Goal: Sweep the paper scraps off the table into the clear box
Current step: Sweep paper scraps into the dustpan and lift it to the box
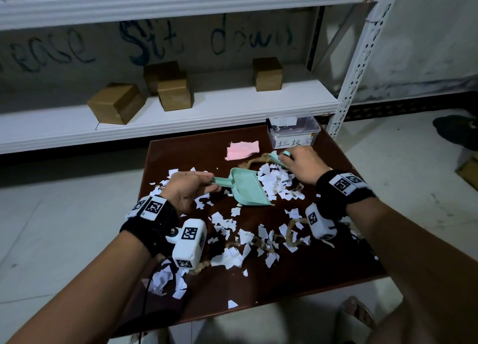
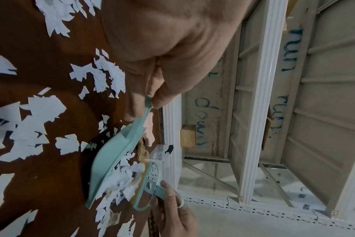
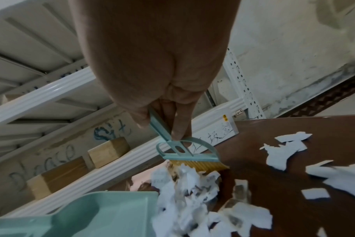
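Note:
White paper scraps [image 1: 232, 255] lie scattered over the dark brown table [image 1: 297, 284]. My left hand [image 1: 186, 188] grips the handle of a mint-green dustpan [image 1: 245, 188] [image 2: 111, 158] [image 3: 75, 214], its mouth turned toward a heap of scraps [image 1: 276, 182] [image 3: 188, 192]. My right hand [image 1: 302, 165] holds a small mint brush [image 3: 184, 154] [image 2: 148, 189] by its handle, with the yellow bristles against the far side of that heap. The clear box [image 1: 293, 131] with a handwritten label stands at the table's far right corner, some scraps inside.
A pink cloth [image 1: 241, 149] lies on the table left of the box. Tan paper strips [image 1: 292, 236] mix with the scraps. Behind the table a white shelf [image 1: 181, 118] carries several cardboard boxes [image 1: 116, 103]. Grey tiled floor surrounds the table.

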`<state>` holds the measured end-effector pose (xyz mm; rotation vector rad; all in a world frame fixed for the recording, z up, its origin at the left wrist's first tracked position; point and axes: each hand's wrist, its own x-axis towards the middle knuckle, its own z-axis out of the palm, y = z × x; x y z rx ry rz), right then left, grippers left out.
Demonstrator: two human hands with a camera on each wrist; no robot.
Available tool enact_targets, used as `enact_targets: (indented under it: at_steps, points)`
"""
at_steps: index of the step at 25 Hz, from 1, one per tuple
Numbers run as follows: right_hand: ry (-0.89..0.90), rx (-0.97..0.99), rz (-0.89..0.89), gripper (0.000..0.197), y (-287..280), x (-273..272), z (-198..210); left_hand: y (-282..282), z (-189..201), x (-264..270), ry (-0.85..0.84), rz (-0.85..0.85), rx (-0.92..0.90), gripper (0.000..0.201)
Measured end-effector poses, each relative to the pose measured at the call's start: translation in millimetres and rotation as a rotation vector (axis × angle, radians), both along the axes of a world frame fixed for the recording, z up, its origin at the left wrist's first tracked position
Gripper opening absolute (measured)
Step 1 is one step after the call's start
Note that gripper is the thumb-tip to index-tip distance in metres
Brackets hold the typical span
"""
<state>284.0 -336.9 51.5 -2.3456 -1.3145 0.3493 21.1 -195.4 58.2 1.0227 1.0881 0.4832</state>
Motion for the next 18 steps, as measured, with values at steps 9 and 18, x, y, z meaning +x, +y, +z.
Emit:
enact_targets:
  at_steps: [9,18]
  points:
    - [0.143,0.201,0.016,0.050,14.9,-30.2,9.1,-5.5,-2.5,7.4,0.012,-0.068,-0.040,0.009]
    - [-0.082,0.317,-0.121,0.043,-8.3,3.2,40.5,2.8,-3.3,-2.2,0.046,-0.119,-0.045,0.017]
